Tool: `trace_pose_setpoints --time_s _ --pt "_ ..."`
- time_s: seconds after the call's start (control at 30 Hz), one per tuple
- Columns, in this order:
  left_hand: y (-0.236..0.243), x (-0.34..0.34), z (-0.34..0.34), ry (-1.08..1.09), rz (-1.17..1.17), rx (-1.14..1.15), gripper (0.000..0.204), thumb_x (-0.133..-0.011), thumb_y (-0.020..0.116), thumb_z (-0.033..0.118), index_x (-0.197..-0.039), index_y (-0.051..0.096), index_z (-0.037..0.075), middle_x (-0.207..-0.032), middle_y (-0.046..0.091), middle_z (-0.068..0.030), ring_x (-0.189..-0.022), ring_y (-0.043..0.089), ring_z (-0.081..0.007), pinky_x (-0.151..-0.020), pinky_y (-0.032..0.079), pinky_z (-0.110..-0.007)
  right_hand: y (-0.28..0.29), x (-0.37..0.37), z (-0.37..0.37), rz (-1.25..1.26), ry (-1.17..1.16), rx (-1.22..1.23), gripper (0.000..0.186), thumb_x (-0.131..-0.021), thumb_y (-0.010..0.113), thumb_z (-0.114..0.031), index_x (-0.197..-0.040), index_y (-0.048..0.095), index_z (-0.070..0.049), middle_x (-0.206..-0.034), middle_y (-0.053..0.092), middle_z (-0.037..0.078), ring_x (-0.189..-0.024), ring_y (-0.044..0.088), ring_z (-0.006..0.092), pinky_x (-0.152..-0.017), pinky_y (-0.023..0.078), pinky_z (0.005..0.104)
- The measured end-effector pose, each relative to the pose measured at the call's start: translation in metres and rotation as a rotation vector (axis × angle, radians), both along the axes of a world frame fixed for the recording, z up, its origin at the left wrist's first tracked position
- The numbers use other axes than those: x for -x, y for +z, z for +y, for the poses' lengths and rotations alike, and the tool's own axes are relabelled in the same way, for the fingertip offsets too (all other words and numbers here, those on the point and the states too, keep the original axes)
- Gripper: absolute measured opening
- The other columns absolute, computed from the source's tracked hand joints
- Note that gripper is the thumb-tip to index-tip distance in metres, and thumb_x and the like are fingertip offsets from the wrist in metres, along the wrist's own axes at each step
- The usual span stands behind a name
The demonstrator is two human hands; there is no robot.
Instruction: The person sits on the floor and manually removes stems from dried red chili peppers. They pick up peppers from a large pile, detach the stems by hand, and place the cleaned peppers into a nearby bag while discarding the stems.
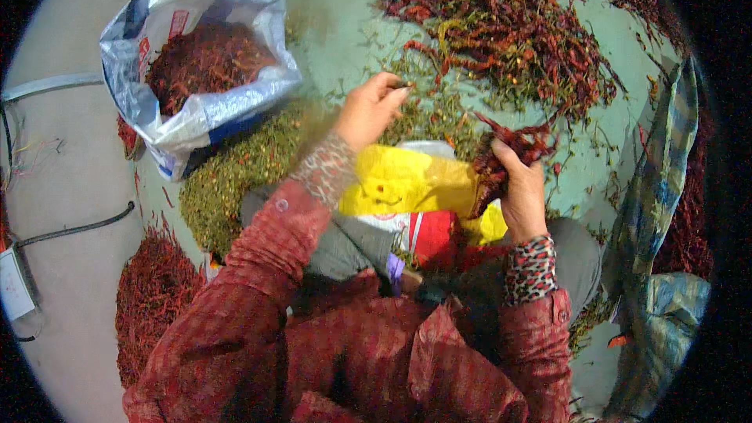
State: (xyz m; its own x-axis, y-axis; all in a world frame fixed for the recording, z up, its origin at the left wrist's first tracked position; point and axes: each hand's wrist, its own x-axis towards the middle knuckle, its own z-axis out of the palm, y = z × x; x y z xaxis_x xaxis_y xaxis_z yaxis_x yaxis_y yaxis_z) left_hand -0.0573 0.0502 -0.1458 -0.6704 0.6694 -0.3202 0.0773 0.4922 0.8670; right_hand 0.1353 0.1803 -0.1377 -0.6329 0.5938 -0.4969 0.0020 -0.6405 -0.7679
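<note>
A bunch of dried red chilies is gripped in my right hand, its fingers wrapped round the lower end above my lap. My left hand is pinched closed, with a tiny dark bit at the fingertips, too small to make out. Below that hand, a yellow plastic sheet or bag lies across my lap over red and white material. Beyond my right hand a large loose heap of dried chilies with green stems spreads over the pale green floor.
At the left stands an open white-and-blue woven sack with red chilies inside. Beside my left knee lies a pile of stems, and nearer, another red chili pile. A checked woven sheet rises at right. A black cable crosses the left floor.
</note>
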Motion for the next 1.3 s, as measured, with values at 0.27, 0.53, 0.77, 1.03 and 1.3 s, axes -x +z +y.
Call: trace_pose_setpoints --time_s 0.27,0.53,0.77,1.03,1.3 --pt "-0.05 0.073 0.068 -0.299 0.841 0.609 0.026 -0.076 0.052 0.023 -0.094 0.052 0.004 -0.093 0.053 -0.0153 -0.089 0.051 -0.0315 -0.075 0.041 -0.041 -0.011 0.007 -0.008 -0.057 0.075 0.031 0.012 -0.074 0.061 -0.011 -0.083 0.056 -0.004 -0.074 0.056 0.0 -0.063 0.052 0.0093 -0.059 0.044 0.0242" --pt "-0.053 0.068 0.004 0.155 0.211 0.144 0.025 -0.078 0.049 0.014 -0.098 0.049 0.0 -0.075 0.058 -0.0052 -0.055 0.049 -0.0095 -0.049 0.041 -0.023 -0.004 0.004 -0.006 -0.104 0.138 -0.047 0.01 -0.074 0.061 -0.011 -0.079 0.057 -0.004 -0.071 0.055 -0.002 -0.063 0.05 0.0069 -0.058 0.041 0.0217" --pt "0.001 -0.061 -0.006 -0.314 -0.413 -0.063 0.023 -0.081 0.049 0.013 -0.103 0.047 0.005 -0.08 0.054 0.0 -0.061 0.045 -0.005 -0.052 0.038 -0.02 -0.014 0.003 -0.025 0.053 0.294 -0.536 0.019 -0.071 0.061 -0.009 -0.088 0.055 -0.002 -0.088 0.057 0.005 -0.076 0.053 0.0129 -0.069 0.043 0.0253" --pt "0.025 -0.078 -0.012 -0.451 0.141 0.029 0.016 -0.075 0.05 0.007 -0.09 0.05 0.0 -0.078 0.055 -0.0177 -0.074 0.054 -0.0289 -0.066 0.042 -0.033 -0.012 -0.002 -0.034 0.121 0.347 -0.895 0.027 -0.062 0.064 -0.001 -0.086 0.052 -0.005 -0.088 0.057 0.01 -0.083 0.055 0.0243 -0.073 0.044 0.0294" --pt "0.033 -0.079 -0.006 -0.37 -0.145 -0.075 0.01 -0.082 0.049 0.01 -0.087 0.053 0.002 -0.064 0.052 -0.0007 -0.054 0.049 -0.0052 -0.048 0.04 -0.02 0.003 0.003 -0.025 0.137 0.032 0.164 0.011 -0.071 0.061 -0.007 -0.081 0.055 -0.004 -0.071 0.056 0.0 -0.063 0.053 0.0088 -0.056 0.042 0.0226"
